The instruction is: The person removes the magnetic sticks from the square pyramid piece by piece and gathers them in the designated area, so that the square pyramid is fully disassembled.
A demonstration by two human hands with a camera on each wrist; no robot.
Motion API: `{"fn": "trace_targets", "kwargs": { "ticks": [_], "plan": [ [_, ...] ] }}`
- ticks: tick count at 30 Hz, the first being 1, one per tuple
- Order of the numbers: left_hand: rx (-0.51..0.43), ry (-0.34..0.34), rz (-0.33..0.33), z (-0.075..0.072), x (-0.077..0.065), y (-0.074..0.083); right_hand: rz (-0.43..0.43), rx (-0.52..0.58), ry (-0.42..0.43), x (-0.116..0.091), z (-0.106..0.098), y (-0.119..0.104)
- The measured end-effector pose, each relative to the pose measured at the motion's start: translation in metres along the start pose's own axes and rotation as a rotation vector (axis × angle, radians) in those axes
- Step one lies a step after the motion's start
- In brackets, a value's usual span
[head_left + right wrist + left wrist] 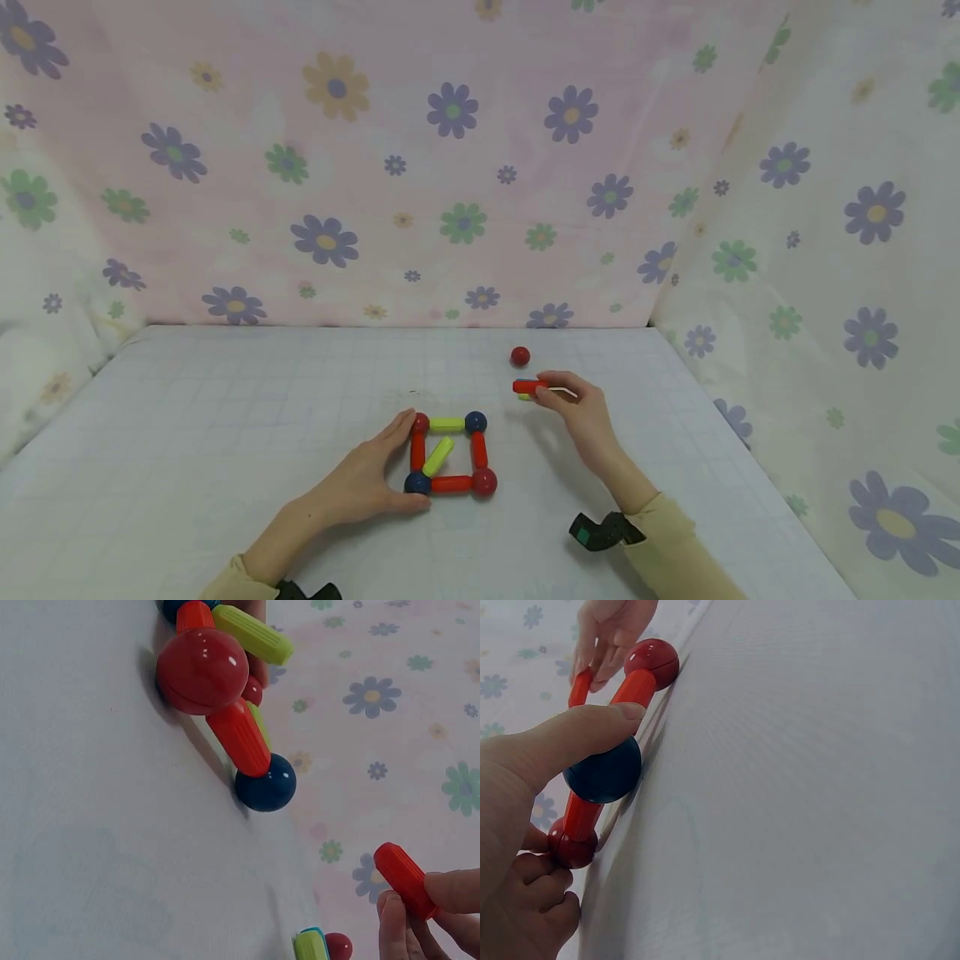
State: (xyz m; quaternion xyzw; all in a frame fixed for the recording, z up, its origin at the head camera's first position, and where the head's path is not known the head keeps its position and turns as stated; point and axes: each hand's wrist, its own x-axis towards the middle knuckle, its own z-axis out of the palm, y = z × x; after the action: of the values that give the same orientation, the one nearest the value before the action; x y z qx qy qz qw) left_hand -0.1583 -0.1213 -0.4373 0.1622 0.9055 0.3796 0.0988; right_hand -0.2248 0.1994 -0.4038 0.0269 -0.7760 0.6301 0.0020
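Floral cloth [465, 167]: one backdrop, pink at the far side, whitish to left and right. White table [187, 400]: one, below the cloth. Pale yellow sleeves [682, 550]: two, entering my head view from the near edge.

Left hand [358, 478]: grasping the left side of the frame, thumb at its near ball, fingertips at its far one. Right hand [588, 418]: farther off and to the right, pinching a rod between thumb and fingers.

Square frame [452, 484]: one, on the table between the hands, held at its left side. I count red balls at far left and near right, blue balls at far right and near left, red rods on three sides and a yellow-green rod on the far one.

Slanting yellow-green rod [438, 456]: joined to the near-left blue ball, other end free. Red rod [529, 387]: in the right hand's pinch. Loose yellow-green rod [310, 946]: blue edge beside it, mostly hidden in my head view. Loose red ball [520, 357]: on the table, beyond the right hand.
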Motion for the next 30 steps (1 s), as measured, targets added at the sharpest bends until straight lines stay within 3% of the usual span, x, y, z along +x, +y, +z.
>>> {"fn": "trace_targets", "kwargs": {
  "ticks": [6, 24, 30],
  "plan": [
    [-0.007, 0.000, -0.004, 0.000, 0.000, 0.000, 0.043, -0.083, 0.028, 0.003, -0.007, 0.007],
    [-0.001, 0.000, 0.009, 0.000, 0.000, -0.002, 0.090, -0.130, 0.062, 0.014, -0.020, 0.029],
    [0.003, 0.000, 0.006, 0.000, -0.001, -0.001, 0.092, -0.204, 0.074, 0.015, -0.021, 0.034]
  ]
}}
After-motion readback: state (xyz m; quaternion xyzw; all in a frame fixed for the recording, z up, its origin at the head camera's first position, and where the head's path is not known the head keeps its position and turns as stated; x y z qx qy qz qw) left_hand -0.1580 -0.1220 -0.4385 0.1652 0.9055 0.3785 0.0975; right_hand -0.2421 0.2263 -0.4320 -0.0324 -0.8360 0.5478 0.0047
